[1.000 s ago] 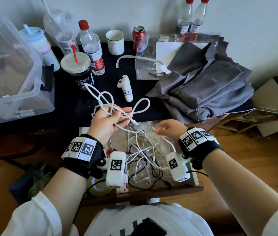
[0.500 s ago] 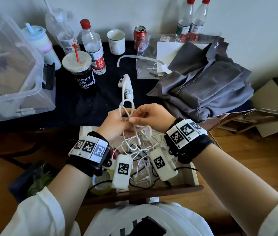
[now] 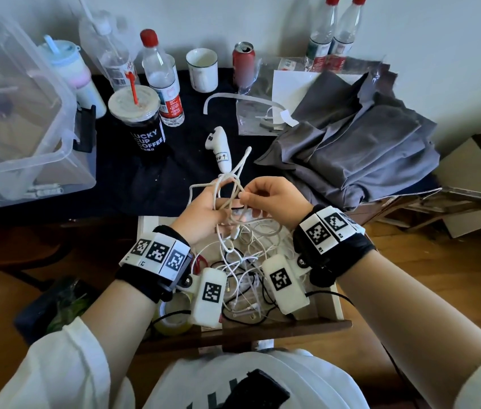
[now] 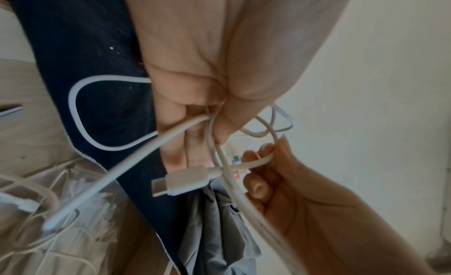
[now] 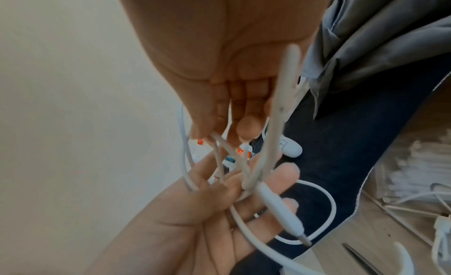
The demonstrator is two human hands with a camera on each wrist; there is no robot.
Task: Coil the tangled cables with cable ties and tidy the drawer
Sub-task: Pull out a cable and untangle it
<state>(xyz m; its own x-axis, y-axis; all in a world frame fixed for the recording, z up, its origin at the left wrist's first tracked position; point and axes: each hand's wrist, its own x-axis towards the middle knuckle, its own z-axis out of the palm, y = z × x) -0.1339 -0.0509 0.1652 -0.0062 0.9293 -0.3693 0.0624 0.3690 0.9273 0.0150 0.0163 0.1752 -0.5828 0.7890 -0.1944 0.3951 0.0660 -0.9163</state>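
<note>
Both hands hold one white cable (image 3: 231, 184) just above the open wooden drawer (image 3: 338, 302). My left hand (image 3: 204, 212) grips its gathered loops, fingers curled round them (image 4: 195, 113). The right hand (image 3: 268, 199) pinches a strand between thumb and fingertips (image 5: 214, 132), right beside the left. A white plug (image 4: 182, 180) hangs below the left fingers; another plug (image 5: 280, 207) lies across the left palm. A tangle of white and black cables (image 3: 245, 270) fills the drawer. A clear bag of white cable ties (image 3: 263, 118) lies on the dark table.
A clear plastic bin (image 3: 21, 119) stands at the left. A coffee cup (image 3: 140, 122), bottles, a mug (image 3: 202, 70) and a can (image 3: 243, 64) stand behind. A white controller (image 3: 220, 147) lies just beyond the hands. Grey cloth (image 3: 357, 149) is piled at the right.
The right hand came up from over the drawer to the left hand and took hold of the cable. The wide loops are now drawn in close between both hands.
</note>
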